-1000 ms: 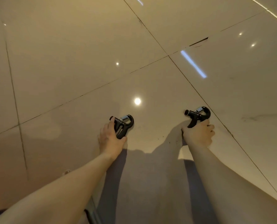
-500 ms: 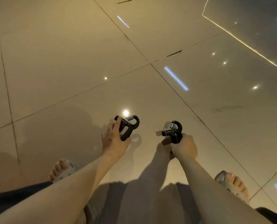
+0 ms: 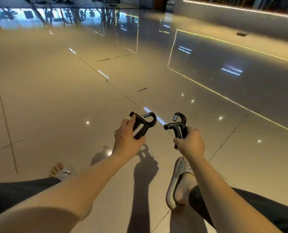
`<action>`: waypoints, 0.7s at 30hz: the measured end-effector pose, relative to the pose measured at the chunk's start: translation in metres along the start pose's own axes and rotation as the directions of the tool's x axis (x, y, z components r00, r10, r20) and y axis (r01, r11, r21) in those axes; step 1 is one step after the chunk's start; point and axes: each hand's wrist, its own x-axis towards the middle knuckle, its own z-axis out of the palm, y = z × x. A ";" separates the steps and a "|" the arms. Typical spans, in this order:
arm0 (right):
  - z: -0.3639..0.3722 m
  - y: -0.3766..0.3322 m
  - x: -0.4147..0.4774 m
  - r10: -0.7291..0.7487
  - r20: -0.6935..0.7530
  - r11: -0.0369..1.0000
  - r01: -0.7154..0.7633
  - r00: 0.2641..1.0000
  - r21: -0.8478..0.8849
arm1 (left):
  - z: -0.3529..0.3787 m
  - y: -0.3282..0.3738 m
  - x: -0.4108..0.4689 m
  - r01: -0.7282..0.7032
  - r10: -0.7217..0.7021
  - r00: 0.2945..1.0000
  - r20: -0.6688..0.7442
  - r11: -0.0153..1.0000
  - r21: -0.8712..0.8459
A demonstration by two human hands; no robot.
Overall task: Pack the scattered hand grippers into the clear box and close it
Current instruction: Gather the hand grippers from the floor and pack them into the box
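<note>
My left hand [image 3: 125,140] holds a black hand gripper [image 3: 144,124] by its handles, its steel spring and hooked top pointing up and right. My right hand [image 3: 191,142] is closed around the handles of a second black hand gripper [image 3: 178,124], its spring at the top. Both grippers hang in the air above the glossy beige tiled floor [image 3: 55,98], a hand's width apart. No clear box is in view.
My two feet in grey slippers, the left foot [image 3: 61,171] and the right foot [image 3: 180,184], stand on the floor below my arms. A low ledge with a light strip [image 3: 241,10] runs along the far right. Gym equipment reflects in the floor at the far top left.
Both hands have lifted the grippers off the floor and drawn them closer together. My view has tilted up, showing the room farther ahead and my feet.
</note>
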 end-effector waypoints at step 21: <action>-0.346 0.121 -0.331 0.071 -0.392 0.997 -0.057 0.917 0.046 | -0.054 0.308 -0.284 -0.432 0.461 0.880 0.111 0.876 -0.212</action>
